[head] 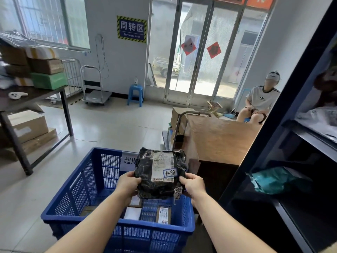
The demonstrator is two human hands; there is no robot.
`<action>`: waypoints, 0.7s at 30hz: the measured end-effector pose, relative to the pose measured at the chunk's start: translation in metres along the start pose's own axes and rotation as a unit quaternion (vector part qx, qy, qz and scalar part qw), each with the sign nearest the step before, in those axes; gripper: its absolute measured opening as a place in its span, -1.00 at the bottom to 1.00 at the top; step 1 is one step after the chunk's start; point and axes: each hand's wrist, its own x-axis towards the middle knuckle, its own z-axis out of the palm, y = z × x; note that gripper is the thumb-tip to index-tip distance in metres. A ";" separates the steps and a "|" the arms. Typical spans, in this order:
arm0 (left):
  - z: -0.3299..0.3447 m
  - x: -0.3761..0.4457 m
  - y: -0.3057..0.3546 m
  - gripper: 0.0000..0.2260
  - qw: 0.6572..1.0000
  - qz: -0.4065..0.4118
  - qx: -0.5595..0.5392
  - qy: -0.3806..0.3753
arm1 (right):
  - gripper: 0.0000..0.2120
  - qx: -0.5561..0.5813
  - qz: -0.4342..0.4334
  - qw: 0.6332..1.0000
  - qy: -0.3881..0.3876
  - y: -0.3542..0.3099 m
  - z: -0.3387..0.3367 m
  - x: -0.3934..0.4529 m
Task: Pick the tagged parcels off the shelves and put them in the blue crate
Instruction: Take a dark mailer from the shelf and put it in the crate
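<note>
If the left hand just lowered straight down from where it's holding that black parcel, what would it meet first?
Probably the flat white packet on the floor of the blue perforated plastic crate. The left hand grips the black plastic-wrapped parcel above the crate's open interior; depth is uncertain.

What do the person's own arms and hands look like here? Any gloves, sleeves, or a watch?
Both are bare. The left hand and right hand wear no gloves, and no rings show on the visible fingers. Both forearms are uncovered right to the bottom edge of the picture, so no sleeve shows. Neither wrist carries a watch, band or strap. No markings or cables are visible on them.
</note>
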 end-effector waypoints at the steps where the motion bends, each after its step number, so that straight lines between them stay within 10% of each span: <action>1: 0.004 0.010 0.002 -0.74 1.000 -0.003 -0.002 0.003 | -0.86 -0.006 0.004 1.000 -0.002 -0.002 0.002 0.012; 21: 0.047 0.212 0.008 -0.81 0.996 -0.082 0.013 0.035 | -0.83 -0.053 0.075 0.996 -0.010 -0.002 0.044 0.209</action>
